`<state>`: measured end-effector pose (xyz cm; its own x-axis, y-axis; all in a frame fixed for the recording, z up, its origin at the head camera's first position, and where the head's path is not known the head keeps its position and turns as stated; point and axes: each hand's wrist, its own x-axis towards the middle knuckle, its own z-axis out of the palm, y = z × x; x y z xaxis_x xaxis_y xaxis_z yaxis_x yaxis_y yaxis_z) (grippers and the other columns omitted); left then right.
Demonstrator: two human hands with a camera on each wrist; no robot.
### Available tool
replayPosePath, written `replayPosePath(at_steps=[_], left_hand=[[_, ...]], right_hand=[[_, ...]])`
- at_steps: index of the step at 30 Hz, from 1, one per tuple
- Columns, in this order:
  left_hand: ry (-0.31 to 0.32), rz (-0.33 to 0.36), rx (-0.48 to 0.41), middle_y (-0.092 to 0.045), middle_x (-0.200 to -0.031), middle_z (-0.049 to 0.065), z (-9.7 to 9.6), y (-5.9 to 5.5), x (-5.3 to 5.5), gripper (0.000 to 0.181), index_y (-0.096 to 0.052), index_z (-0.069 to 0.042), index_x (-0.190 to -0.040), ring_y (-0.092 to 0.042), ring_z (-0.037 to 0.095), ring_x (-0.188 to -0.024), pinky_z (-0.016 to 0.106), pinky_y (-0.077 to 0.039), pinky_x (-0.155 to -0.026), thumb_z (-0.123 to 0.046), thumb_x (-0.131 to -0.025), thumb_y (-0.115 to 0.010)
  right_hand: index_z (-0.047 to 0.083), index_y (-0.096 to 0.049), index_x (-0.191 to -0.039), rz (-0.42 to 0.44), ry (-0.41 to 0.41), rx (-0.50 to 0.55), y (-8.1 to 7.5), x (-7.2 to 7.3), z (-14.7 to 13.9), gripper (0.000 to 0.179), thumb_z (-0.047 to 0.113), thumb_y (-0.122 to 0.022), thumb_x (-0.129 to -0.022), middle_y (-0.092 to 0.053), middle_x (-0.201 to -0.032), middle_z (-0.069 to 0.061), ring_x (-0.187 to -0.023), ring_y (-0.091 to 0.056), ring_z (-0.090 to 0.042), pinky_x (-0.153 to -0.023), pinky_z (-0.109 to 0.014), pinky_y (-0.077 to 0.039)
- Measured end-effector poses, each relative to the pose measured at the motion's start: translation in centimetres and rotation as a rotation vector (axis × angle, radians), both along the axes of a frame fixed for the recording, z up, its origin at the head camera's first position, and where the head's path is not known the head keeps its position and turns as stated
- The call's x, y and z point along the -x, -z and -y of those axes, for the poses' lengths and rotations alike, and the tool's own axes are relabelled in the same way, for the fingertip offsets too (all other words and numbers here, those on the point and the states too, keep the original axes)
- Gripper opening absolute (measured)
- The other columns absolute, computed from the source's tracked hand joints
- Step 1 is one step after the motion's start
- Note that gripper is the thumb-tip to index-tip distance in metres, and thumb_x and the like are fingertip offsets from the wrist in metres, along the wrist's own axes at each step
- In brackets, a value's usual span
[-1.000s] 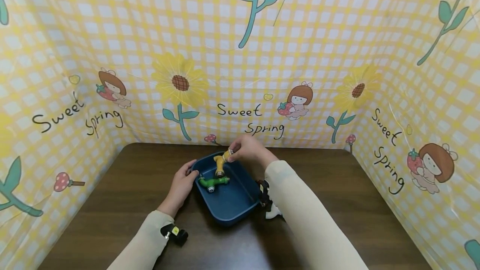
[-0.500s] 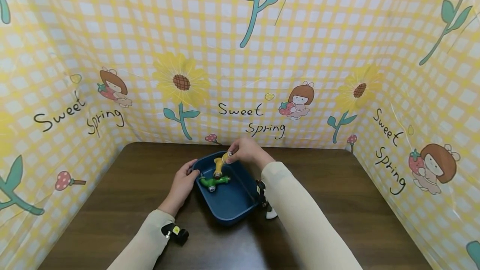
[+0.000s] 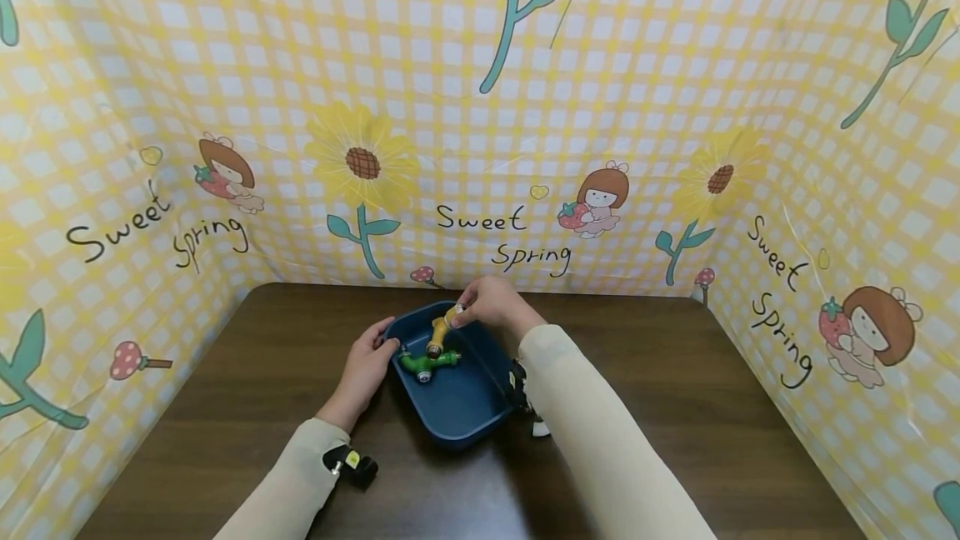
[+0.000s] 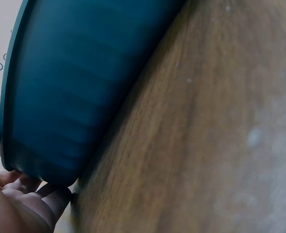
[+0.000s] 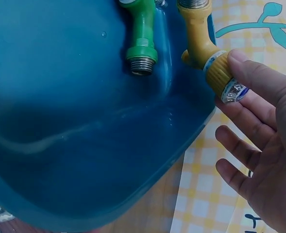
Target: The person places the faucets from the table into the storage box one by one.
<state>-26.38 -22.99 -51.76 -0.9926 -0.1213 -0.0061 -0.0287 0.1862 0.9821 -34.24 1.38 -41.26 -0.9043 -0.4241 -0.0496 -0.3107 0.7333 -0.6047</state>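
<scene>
My right hand pinches a yellow tap by its ribbed end between thumb and fingers, over the far part of a blue basin. The other fingers are spread loosely in the right wrist view. Inside the basin lies a green tap with a threaded metal end, close to the lower end of the yellow one. Whether the two taps touch cannot be told. My left hand holds the basin's far left corner, thumb at the rim and fingers against the outer wall, as the left wrist view also shows.
A white piece, mostly hidden by my right forearm, lies right of the basin. The brown wooden table ends at a yellow checked cloth that hangs behind and on both sides.
The yellow tap has shifted slightly left and down in the basin with my right hand. My right forearm has moved a little left, covering more of the white piece. My left hand stays put.
</scene>
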Motion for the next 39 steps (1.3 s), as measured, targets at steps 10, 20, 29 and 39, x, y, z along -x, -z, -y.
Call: replayPosePath(at_steps=[10, 20, 29, 39], left_hand=[[0.024, 0.021, -0.007, -0.048, -0.153, 0.023, -0.2, -1.4, -0.6, 0.052, -0.04, -0.004, -0.156, -0.048, 0.03, -0.137, 0.039, -0.04, -0.109, -0.013, -0.106, -0.05], [0.016, 0.021, -0.002, -0.051, -0.151, 0.022, -0.1, -1.4, -0.5, 0.052, -0.042, -0.006, -0.156, -0.052, 0.027, -0.131, 0.022, -0.044, -0.096, -0.016, -0.106, -0.051], [0.006, -0.006, 0.006, -0.052, -0.15, 0.021, 0.1, -0.3, -0.2, 0.051, -0.043, -0.008, -0.155, -0.053, 0.027, -0.131, 0.027, -0.044, -0.101, -0.017, -0.106, -0.052], [0.016, 0.013, -0.012, -0.047, -0.155, 0.021, 0.0, -0.5, -0.1, 0.053, -0.04, -0.006, -0.157, -0.047, 0.029, -0.138, 0.044, -0.037, -0.114, -0.017, -0.107, -0.051]], right_hand=[[0.018, -0.078, -0.092, 0.034, 0.024, 0.043, 0.8, -0.1, 0.0, 0.024, 0.034, -0.09, -0.079, -0.072, -0.09, 0.006, -0.088, -0.063, -0.015, -0.082, -0.033, -0.052], [0.018, -0.077, -0.093, 0.038, 0.047, 0.043, 1.1, -0.2, 0.1, 0.025, 0.034, -0.089, -0.079, -0.072, -0.091, 0.006, -0.088, -0.063, -0.016, -0.082, -0.035, -0.053], [0.018, -0.076, -0.094, 0.036, 0.07, 0.048, 1.7, -0.3, 0.4, 0.029, 0.035, -0.091, -0.077, -0.071, -0.092, 0.005, -0.089, -0.063, -0.016, -0.083, -0.035, -0.052], [0.019, -0.075, -0.095, 0.054, 0.077, 0.07, 2.2, -0.5, 0.9, 0.028, 0.035, -0.09, -0.077, -0.071, -0.091, 0.006, -0.088, -0.063, -0.016, -0.082, -0.034, -0.051]])
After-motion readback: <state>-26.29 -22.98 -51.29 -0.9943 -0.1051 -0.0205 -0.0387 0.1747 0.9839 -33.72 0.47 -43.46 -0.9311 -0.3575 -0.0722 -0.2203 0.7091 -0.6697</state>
